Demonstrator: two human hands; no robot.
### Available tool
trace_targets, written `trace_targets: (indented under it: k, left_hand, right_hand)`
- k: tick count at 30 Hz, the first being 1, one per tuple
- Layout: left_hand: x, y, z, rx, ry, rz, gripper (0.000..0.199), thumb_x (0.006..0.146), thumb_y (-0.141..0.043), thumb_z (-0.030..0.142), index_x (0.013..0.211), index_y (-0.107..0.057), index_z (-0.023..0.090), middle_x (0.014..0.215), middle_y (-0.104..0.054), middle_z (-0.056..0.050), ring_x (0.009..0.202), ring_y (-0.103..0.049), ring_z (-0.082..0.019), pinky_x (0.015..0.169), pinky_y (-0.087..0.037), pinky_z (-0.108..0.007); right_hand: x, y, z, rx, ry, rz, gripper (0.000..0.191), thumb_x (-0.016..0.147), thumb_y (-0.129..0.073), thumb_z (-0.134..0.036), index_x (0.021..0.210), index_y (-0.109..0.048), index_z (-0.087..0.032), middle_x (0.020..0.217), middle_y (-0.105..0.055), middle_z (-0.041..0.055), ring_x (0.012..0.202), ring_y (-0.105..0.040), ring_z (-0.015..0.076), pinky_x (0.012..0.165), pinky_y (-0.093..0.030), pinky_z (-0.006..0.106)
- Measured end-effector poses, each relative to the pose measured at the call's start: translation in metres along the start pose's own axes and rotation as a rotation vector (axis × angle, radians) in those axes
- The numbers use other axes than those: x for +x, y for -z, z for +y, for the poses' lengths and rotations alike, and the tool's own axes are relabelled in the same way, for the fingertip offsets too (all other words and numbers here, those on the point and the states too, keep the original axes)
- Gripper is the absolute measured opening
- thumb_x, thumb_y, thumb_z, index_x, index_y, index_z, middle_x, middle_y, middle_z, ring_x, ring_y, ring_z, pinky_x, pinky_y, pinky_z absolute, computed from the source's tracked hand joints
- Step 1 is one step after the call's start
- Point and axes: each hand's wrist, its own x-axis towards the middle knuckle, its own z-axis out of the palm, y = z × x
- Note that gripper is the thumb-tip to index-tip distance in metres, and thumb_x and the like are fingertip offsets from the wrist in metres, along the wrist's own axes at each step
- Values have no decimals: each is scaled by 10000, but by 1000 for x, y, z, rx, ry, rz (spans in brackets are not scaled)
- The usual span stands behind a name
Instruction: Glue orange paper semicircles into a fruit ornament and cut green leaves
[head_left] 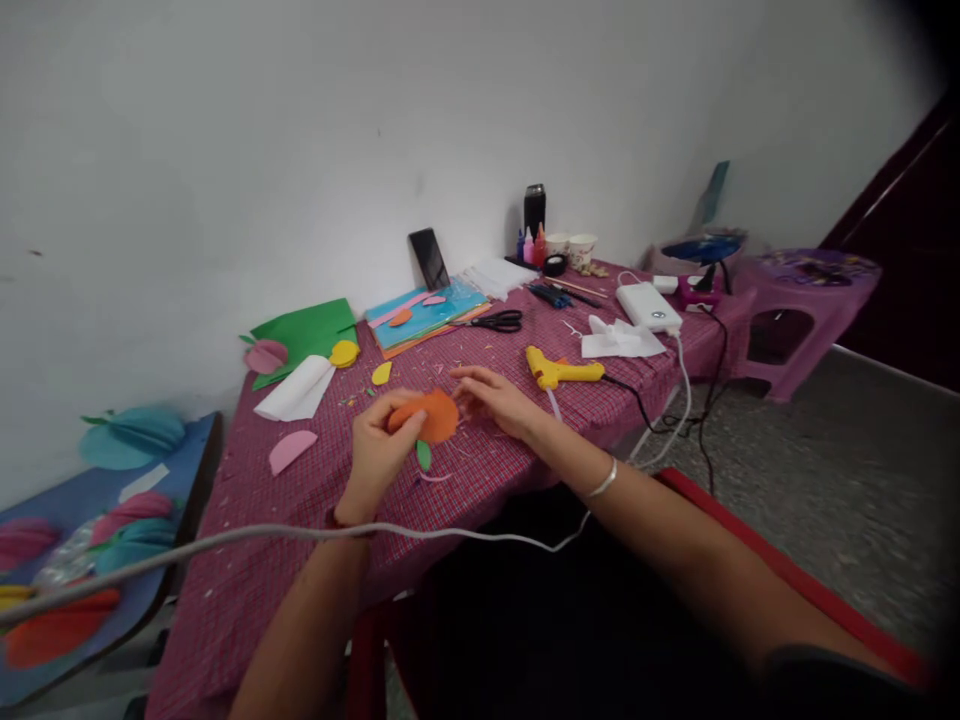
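Note:
My left hand (379, 440) pinches an orange paper shape (439, 416) with rounded edges, holding it above the checked tablecloth. To its right, my right hand (491, 398) has its fingers stretched out and apart, close to the orange paper's edge. Whether its fingertips touch the paper I cannot tell. A small green paper leaf (424, 456) shows just below the orange shape. Nearby on the cloth are a yellow paper piece (382, 373), a pink half-circle (293, 452) and a yellow glue gun (562, 370).
Black scissors (499, 320) lie by stacked coloured sheets (427, 312). A phone (429, 258) leans on the wall. A white power box (649, 306) stands at right. A pale cable (247, 530) crosses the foreground. Paper shapes fill a blue surface (196, 465) at left.

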Motion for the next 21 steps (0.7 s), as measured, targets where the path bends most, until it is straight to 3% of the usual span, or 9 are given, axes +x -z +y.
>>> trace_targets:
  k: [2,5,8,13,17,21]
  left_hand:
    - [-4,3,3,-170,152,21,74,729,-709,257,749,-663,203,716,-626,13,661,-565,-137,653,-457,-266]
    - [-8,5,4,-303,210,33,106,706,-730,253,717,-639,200,644,-580,39,579,-497,-102,565,-408,-222]
    - [-9,4,6,-297,167,45,96,706,-737,245,727,-653,204,671,-600,29,611,-515,-106,580,-422,-222]
    - [-8,0,10,-360,156,84,132,681,-774,268,727,-665,209,710,-617,16,663,-553,-113,634,-470,-228]
    - [-8,2,10,-453,223,-20,284,586,-837,317,811,-702,206,718,-649,1,646,-582,-129,609,-491,-236]
    - [-5,8,8,-330,235,-193,275,617,-818,301,861,-750,195,802,-712,-39,722,-628,-160,671,-502,-253]
  right_hand:
    - [-8,-7,-7,-46,138,6,349,851,-621,-466,1102,-597,-224,933,-663,13,767,-633,105,686,-515,228]
    - [-25,-23,-19,-200,259,-118,461,843,-589,-577,1125,-612,-213,1029,-645,52,902,-624,157,810,-500,312]
    - [-38,-42,-25,-311,278,-135,398,788,-685,-492,1048,-613,-199,960,-639,34,851,-604,153,786,-482,309]
    - [-43,-58,-20,-519,350,26,136,786,-661,-300,827,-608,-181,762,-604,-6,684,-530,127,653,-434,269]
    - [-47,-57,-19,-600,424,90,85,818,-590,-247,760,-601,-185,717,-598,-10,669,-534,132,641,-414,268]
    - [-53,-52,-20,-810,509,90,90,835,-566,-197,749,-592,-188,740,-598,2,699,-540,142,666,-407,275]
